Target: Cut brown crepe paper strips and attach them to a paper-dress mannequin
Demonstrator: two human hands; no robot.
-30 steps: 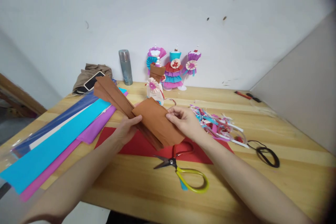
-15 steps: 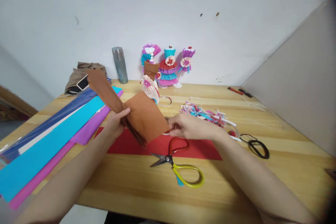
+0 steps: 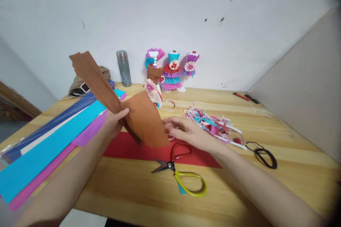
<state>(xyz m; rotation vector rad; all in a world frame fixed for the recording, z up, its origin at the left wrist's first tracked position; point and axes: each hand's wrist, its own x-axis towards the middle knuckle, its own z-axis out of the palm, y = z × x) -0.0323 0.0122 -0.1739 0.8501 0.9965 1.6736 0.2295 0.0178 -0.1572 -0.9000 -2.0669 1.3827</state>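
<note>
My left hand point(image 3: 115, 122) is closed on folded brown paper point(image 3: 145, 120), its thumb on top. A long folded part of the paper sticks up to the left, while a broad flap spreads to the right. At that flap's right edge is my right hand point(image 3: 179, 129), fingers slightly bent and blurred; whether they grip the edge cannot be made out. Beneath the hands a red paper strip point(image 3: 125, 150) lies on the wooden table point(image 3: 128, 188). Scissors point(image 3: 169, 165) with one red and one yellow handle lie with blades apart, nearer me.
Blue and purple paper strips point(image 3: 53, 145) lie at left. Behind stand a flask point(image 3: 124, 69) and small dress forms in paper outfits point(image 3: 172, 72). Colourful paper scraps point(image 3: 213, 124), a black cord loop point(image 3: 266, 158) and a red marker-like object point(image 3: 241, 96) are at right.
The brown paper's long part has swung up and left with my left hand. My right hand's fingers have loosened and shifted slightly left. The view has tilted a little.
</note>
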